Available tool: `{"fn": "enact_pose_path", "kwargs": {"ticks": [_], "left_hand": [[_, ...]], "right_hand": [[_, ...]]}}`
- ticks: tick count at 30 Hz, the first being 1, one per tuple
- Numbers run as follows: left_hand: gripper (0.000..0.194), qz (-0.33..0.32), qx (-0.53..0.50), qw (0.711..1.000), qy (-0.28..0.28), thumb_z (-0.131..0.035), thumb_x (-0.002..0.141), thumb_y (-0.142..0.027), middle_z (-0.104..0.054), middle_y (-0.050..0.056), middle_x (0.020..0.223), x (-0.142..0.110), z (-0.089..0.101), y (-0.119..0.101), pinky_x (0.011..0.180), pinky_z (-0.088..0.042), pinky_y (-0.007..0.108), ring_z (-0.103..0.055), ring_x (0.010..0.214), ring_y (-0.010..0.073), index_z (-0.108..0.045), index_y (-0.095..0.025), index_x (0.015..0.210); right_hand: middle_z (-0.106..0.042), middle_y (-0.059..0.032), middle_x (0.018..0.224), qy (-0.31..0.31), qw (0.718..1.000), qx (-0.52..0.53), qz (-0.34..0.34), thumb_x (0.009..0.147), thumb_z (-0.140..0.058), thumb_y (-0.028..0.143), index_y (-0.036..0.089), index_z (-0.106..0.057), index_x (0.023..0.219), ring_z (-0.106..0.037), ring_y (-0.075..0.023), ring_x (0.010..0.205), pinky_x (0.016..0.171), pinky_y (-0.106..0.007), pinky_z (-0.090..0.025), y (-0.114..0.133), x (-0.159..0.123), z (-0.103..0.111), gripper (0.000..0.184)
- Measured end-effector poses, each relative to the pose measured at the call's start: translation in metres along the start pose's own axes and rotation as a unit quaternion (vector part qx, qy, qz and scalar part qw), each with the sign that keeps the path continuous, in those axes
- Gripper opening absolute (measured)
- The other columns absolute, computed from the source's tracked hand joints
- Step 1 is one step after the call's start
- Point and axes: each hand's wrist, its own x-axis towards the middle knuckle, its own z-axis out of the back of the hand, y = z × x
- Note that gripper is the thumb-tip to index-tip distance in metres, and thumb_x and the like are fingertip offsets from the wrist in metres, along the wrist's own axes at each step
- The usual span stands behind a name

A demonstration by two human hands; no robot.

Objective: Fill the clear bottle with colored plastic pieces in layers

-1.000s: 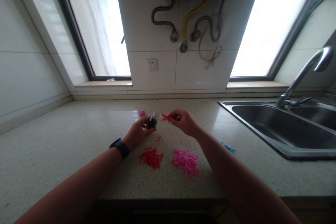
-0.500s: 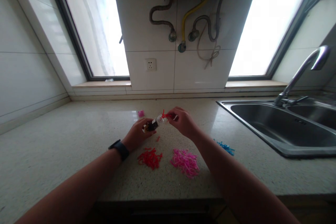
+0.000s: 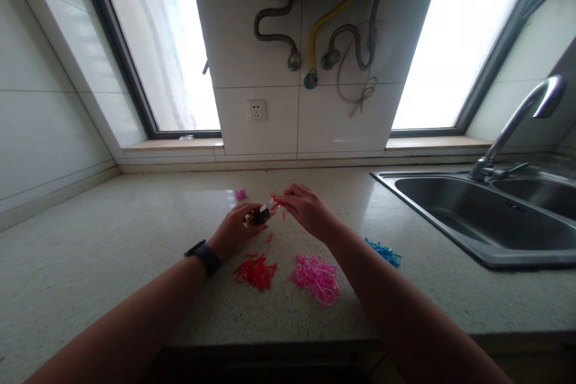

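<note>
My left hand (image 3: 237, 224) is closed around a small clear bottle (image 3: 261, 215) with a dark label, tilted so its mouth points up and to the right. Against that mouth, my right hand (image 3: 302, 207) pinches several small red plastic sticks (image 3: 275, 198); their exact shape is too small to tell. One loose red piece shows just below the right fingertips. Nearer to me on the counter lie a pile of red pieces (image 3: 255, 272) and a pile of pink pieces (image 3: 316, 279). Blue pieces (image 3: 382, 252) lie right of my right forearm.
A small pink object (image 3: 240, 194) rests on the speckled counter (image 3: 135, 228) behind my left hand. To the right is a steel sink (image 3: 450, 258) with a tap (image 3: 508, 132). Pipes and a wall socket (image 3: 257, 110) are on the tiled wall.
My right hand has shifted slightly left, bringing the red pieces closer into the bottle's mouth. A red piece now shows below its fingers. The left hand still holds the bottle.
</note>
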Motion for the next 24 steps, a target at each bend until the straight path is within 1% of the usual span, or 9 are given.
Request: {"fn": "enact_pose_path", "kwargs": {"ticks": [4, 9, 14, 19, 21, 24], "left_hand": [[0.043, -0.003, 0.006, 1.0, -0.005, -0.075, 0.076, -0.039, -0.066, 0.007, 0.104, -0.0002, -0.0007, -0.0004, 0.072, -0.05, 0.031, -0.06, 0.085, 0.0192, -0.064, -0.021, 0.114], [0.041, -0.006, 0.006, 1.0, 0.0, -0.075, 0.077, -0.038, -0.066, 0.006, 0.102, -0.0007, 0.0009, -0.0044, 0.074, -0.05, 0.031, -0.059, 0.086, 0.0187, -0.065, -0.022, 0.113], [0.041, 0.004, -0.002, 1.0, -0.002, -0.075, 0.076, -0.038, -0.066, 0.006, 0.1, 0.0001, 0.0013, -0.0048, 0.072, -0.049, 0.031, -0.059, 0.083, 0.0186, -0.065, -0.022, 0.113], [0.043, 0.026, -0.021, 0.999, -0.012, -0.075, 0.076, -0.039, -0.067, 0.005, 0.1, 0.0004, -0.0004, -0.0013, 0.07, -0.049, 0.03, -0.06, 0.08, 0.0176, -0.064, -0.022, 0.114], [0.042, 0.027, -0.024, 0.999, -0.014, -0.075, 0.076, -0.039, -0.067, 0.005, 0.1, 0.0001, -0.0011, -0.0007, 0.071, -0.049, 0.03, -0.06, 0.081, 0.0179, -0.064, -0.022, 0.113], [0.042, 0.018, -0.025, 0.999, -0.013, -0.075, 0.076, -0.038, -0.067, 0.005, 0.101, -0.0003, -0.0013, -0.0013, 0.072, -0.049, 0.031, -0.06, 0.083, 0.0185, -0.064, -0.022, 0.113]], "right_hand": [[-0.066, -0.0086, 0.096, 0.0, 1.0, 0.025, 0.009, 0.096, -0.054, 0.019, 0.018, -0.07, 0.101, -0.058, -0.0189, 0.095, 0.089, -0.032, -0.045, 0.0019, 0.0015, -0.0027, 0.017], [-0.068, -0.007, 0.086, -0.022, 0.997, 0.057, -0.036, 0.093, -0.06, 0.021, 0.016, -0.069, 0.094, -0.061, -0.0171, 0.085, 0.081, -0.029, -0.046, -0.0032, 0.0006, -0.0076, 0.011], [-0.073, -0.008, 0.095, -0.03, 0.994, 0.097, -0.042, 0.092, -0.061, 0.021, 0.019, -0.074, 0.096, -0.066, -0.0172, 0.091, 0.087, -0.03, -0.048, -0.007, 0.0011, -0.0103, 0.014], [-0.071, -0.0091, 0.105, -0.031, 0.992, 0.12, -0.035, 0.095, -0.054, 0.019, 0.019, -0.073, 0.105, -0.065, -0.0172, 0.098, 0.091, -0.03, -0.049, -0.0037, 0.0028, -0.0089, 0.021], [-0.07, -0.0088, 0.103, -0.035, 0.991, 0.121, -0.036, 0.096, -0.053, 0.019, 0.018, -0.072, 0.107, -0.065, -0.0165, 0.096, 0.089, -0.029, -0.048, -0.0028, 0.0028, -0.0078, 0.022], [-0.071, -0.0067, 0.095, -0.047, 0.991, 0.117, -0.05, 0.094, -0.058, 0.021, 0.018, -0.071, 0.103, -0.065, -0.0154, 0.088, 0.083, -0.026, -0.048, -0.0028, 0.0024, -0.0062, 0.016]]}}
